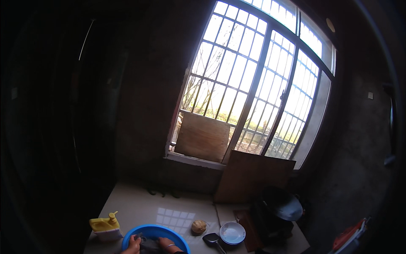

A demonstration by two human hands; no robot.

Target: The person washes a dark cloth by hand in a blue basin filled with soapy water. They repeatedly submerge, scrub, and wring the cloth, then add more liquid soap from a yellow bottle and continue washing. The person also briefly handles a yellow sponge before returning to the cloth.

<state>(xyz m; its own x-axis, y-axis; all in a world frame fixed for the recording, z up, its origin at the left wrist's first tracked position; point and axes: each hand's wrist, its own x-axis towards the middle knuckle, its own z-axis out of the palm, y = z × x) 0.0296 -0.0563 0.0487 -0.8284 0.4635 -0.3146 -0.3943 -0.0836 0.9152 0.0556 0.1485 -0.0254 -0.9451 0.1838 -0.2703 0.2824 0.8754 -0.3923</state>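
Observation:
Both hands are inside a blue plastic basin (156,227) at the bottom edge of the view. A dark grey, wet-looking cloth (149,246) is stretched between them. My left hand (134,244) grips the cloth near the basin's left side, and a bunched bit shows above the fingers. On the other side my right hand (166,243), with a bangle at the wrist, has its fingers closed on the cloth. The lower part of the cloth and the basin's near side are cut off by the frame.
A yellow pump-top jug (104,223) stands left of the basin on the pale countertop (133,203). To the right are a round brown object (199,227), a black ladle or spatula (212,239), a white bowl (232,233) and a wok (282,204). Wooden boards (253,177) lean by the barred window (241,63).

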